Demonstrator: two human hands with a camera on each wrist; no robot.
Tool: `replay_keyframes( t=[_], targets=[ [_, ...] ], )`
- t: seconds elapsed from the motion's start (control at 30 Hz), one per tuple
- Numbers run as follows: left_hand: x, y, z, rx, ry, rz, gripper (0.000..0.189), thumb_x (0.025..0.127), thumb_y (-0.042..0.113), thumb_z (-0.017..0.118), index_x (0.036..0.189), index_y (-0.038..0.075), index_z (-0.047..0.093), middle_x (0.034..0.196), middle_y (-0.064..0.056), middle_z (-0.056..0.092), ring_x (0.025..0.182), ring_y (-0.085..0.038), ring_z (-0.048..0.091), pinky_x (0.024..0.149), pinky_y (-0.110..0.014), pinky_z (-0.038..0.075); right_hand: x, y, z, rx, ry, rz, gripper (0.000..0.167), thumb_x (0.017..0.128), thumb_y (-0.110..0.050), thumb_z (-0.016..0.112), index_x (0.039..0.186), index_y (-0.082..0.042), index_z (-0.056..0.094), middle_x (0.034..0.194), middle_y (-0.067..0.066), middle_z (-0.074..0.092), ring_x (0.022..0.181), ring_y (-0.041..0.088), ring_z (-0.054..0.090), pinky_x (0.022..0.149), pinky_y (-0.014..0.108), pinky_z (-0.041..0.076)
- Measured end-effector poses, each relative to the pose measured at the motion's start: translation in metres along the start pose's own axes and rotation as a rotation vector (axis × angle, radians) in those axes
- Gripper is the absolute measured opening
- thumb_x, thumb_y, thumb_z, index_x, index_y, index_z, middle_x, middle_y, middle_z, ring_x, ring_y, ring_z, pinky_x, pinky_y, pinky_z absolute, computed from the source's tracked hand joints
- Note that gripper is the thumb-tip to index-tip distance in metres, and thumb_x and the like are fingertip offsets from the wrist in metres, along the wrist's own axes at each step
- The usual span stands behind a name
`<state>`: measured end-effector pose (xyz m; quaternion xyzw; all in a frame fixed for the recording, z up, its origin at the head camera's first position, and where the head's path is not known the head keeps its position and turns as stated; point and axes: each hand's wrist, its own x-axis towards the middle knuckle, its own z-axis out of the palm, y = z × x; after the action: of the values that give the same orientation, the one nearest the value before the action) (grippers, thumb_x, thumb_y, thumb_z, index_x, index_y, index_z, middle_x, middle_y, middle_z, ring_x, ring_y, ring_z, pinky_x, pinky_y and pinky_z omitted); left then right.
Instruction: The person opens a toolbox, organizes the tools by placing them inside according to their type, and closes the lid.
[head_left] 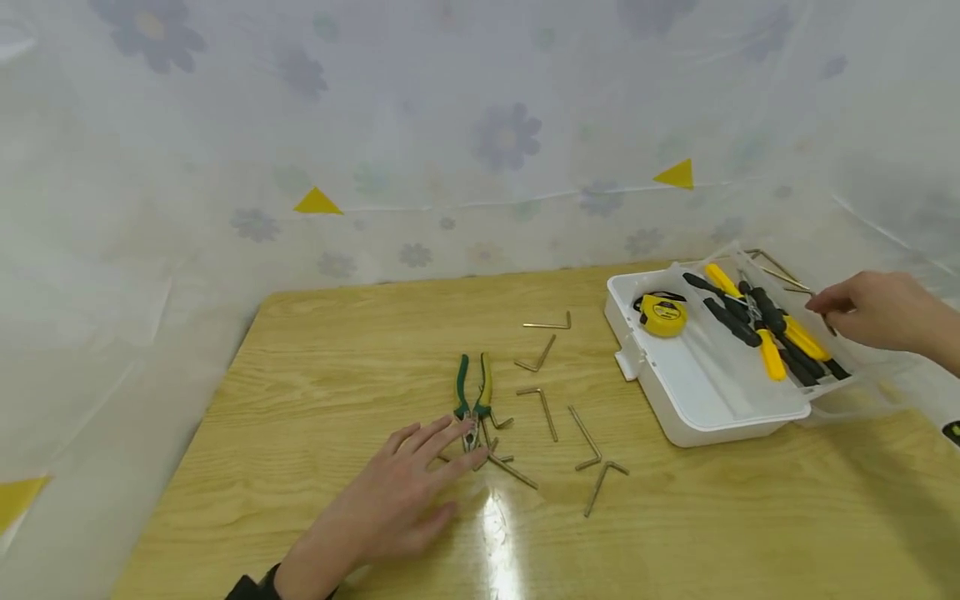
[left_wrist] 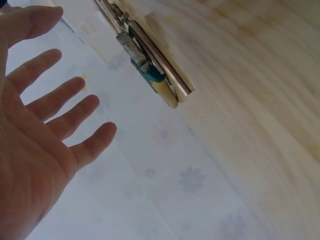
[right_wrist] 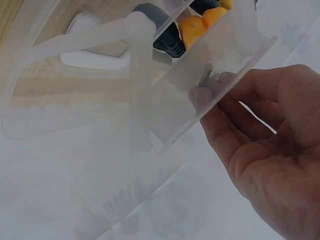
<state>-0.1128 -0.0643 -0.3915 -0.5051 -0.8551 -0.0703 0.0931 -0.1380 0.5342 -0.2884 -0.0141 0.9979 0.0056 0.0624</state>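
Observation:
My left hand (head_left: 405, 492) hovers with fingers spread over the nose of a pair of pliers (head_left: 483, 392) with green and yellow handles. It holds nothing, and in the left wrist view its palm (left_wrist: 30, 145) is bare. Brass-coloured L-shaped hex keys (head_left: 547, 414) lie around the pliers, some partly under the fingers. At the far right, my right hand (head_left: 873, 308) is at the toolbox's translucent lid (head_left: 862, 392). Its thumb and fingertips pinch a hex key (right_wrist: 206, 75), mostly hidden, seen through the clear plastic. More hex keys (head_left: 780, 268) rest in the lid nearby.
The white toolbox (head_left: 682, 425) stands open on the wooden table (head_left: 315, 417). Inside are a yellow tape measure (head_left: 663, 317) and several yellow-and-black tools (head_left: 768, 354). A flowered plastic sheet (head_left: 450, 125) hangs behind the table's back edge.

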Motion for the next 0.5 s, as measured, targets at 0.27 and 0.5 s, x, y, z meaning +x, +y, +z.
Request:
replay_keyframes(
  t=[0.27, 0.5],
  targets=[
    [-0.004, -0.001, -0.001, 0.003, 0.012, -0.015, 0.065, 0.089, 0.037, 0.074, 0.149, 0.026, 0.053, 0.159, -0.008, 0.047, 0.142, -0.032, 0.05, 0.104, -0.054, 0.051, 0.021, 0.002, 0.006, 0.019, 0.045, -0.009, 0.034, 0.095, -0.003, 0.049, 0.115, 0.017, 0.067, 0.092, 0.029, 0.072, 0.047, 0.016, 0.038, 0.046, 0.027, 0.032],
    [-0.018, -0.013, -0.012, -0.033, -0.011, -0.162, 0.065, 0.091, 0.033, 0.073, 0.151, 0.027, 0.051, 0.162, -0.007, 0.043, 0.145, -0.032, 0.048, 0.108, -0.056, 0.048, 0.021, -0.054, 0.001, 0.046, 0.309, -0.099, 0.028, 0.094, -0.002, 0.056, 0.115, 0.014, 0.067, 0.08, 0.023, 0.07, 0.043, 0.014, 0.032, 0.043, 0.027, 0.03]
  ],
)
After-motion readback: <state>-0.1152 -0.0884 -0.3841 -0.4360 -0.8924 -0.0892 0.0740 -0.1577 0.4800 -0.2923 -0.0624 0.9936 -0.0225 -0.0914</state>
